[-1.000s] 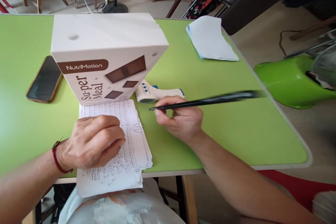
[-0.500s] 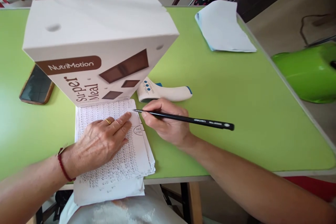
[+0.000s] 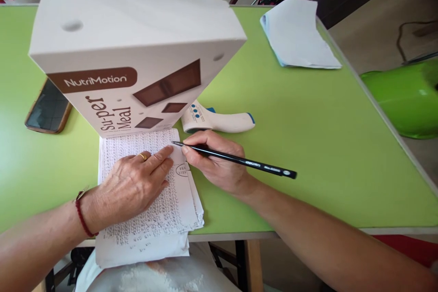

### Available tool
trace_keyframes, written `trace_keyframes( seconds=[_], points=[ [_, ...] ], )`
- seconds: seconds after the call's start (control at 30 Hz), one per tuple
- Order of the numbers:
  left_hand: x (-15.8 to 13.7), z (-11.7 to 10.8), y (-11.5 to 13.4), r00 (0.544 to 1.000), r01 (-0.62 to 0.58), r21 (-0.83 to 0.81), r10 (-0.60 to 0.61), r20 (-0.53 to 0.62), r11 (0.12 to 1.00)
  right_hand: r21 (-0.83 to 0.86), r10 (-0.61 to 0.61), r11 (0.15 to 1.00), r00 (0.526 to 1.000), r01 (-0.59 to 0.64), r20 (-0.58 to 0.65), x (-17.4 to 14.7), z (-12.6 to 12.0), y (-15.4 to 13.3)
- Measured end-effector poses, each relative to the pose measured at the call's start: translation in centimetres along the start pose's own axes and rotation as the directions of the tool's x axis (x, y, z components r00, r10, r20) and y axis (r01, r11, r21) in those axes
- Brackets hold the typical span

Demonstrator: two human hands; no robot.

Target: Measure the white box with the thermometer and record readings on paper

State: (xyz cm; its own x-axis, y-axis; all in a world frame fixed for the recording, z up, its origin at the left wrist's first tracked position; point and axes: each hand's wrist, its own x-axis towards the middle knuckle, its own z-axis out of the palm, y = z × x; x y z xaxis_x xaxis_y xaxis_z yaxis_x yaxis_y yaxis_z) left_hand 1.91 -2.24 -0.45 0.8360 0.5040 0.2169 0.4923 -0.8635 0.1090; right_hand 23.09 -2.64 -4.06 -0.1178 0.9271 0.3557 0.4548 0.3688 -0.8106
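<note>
My left hand (image 3: 137, 185) lies flat on a stack of handwritten paper sheets (image 3: 183, 207), its fingers stretched toward the upper right. It wears a ring and a red cord at the wrist. In my right hand (image 3: 219, 159) a black pen or pencil (image 3: 249, 162) is pinched, its tip at the right part of the top sheet, just beyond my left fingertips. Whether the tip touches the paper I cannot tell. Dense lines of small writing cover the top sheet, and the lowest sheets overhang the table's front edge.
A tall white NutriMotion box (image 3: 137, 18) stands right behind the papers. Behind my right hand lies a white handheld thermometer (image 3: 219, 121). A phone (image 3: 49, 107) is at the left. Folded paper (image 3: 297, 34) lies at the back right of the green table (image 3: 308, 146); a green stool-like object (image 3: 404, 96) stands beyond.
The pen's rear end has swung slightly down and left, and its tip has shifted a little. My left hand stays on the papers. The camera view has shifted slightly.
</note>
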Motion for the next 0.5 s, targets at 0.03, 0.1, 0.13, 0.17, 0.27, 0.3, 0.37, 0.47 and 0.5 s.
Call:
trace_keyframes(
  seconds=[0.03, 0.1, 0.13, 0.17, 0.27, 0.3, 0.37, 0.47, 0.5],
  points=[
    [0.00, 0.01, 0.01, 1.000, 0.000, 0.001, 0.000, -0.001, 1.000, 0.000, -0.002, 1.000, 1.000, 0.002, 0.003, 0.01, 0.01, -0.01],
    [0.02, 0.04, 0.01, 1.000, -0.001, 0.002, 0.001, 0.000, 1.000, -0.004, -0.010, 1.000, 1.000, 0.010, 0.007, 0.03, 0.00, -0.04],
    [0.03, 0.05, 0.01, 1.000, 0.000, 0.004, 0.000, -0.001, 1.000, -0.008, -0.015, 1.000, 1.000, 0.015, 0.007, 0.04, -0.01, -0.07],
    [0.05, 0.06, 0.01, 1.000, 0.002, 0.005, -0.002, 0.000, 1.000, -0.013, -0.021, 1.000, 1.000, 0.022, 0.006, 0.04, -0.03, -0.09],
    [0.09, 0.04, 0.00, 1.000, 0.000, 0.005, 0.000, -0.003, 1.000, -0.030, -0.045, 0.999, 0.999, 0.045, 0.002, 0.08, -0.09, -0.09],
    [0.09, 0.00, 0.01, 1.000, 0.000, 0.005, 0.000, 0.000, 1.000, -0.034, -0.057, 0.998, 0.998, 0.057, 0.000, 0.09, -0.10, -0.07],
    [0.10, -0.10, 0.03, 1.000, 0.003, 0.007, -0.003, 0.012, 1.000, -0.042, -0.079, 0.996, 0.997, 0.079, -0.006, 0.10, -0.11, 0.00],
    [0.10, -0.27, 0.05, 1.000, 0.010, 0.009, -0.011, 0.028, 1.000, -0.057, -0.093, 0.994, 0.996, 0.093, -0.006, 0.13, -0.12, 0.06],
    [0.10, -0.31, 0.06, 1.000, 0.010, 0.006, -0.010, 0.028, 1.000, -0.060, -0.093, 0.994, 0.996, 0.093, -0.004, 0.14, -0.12, 0.05]
  ],
)
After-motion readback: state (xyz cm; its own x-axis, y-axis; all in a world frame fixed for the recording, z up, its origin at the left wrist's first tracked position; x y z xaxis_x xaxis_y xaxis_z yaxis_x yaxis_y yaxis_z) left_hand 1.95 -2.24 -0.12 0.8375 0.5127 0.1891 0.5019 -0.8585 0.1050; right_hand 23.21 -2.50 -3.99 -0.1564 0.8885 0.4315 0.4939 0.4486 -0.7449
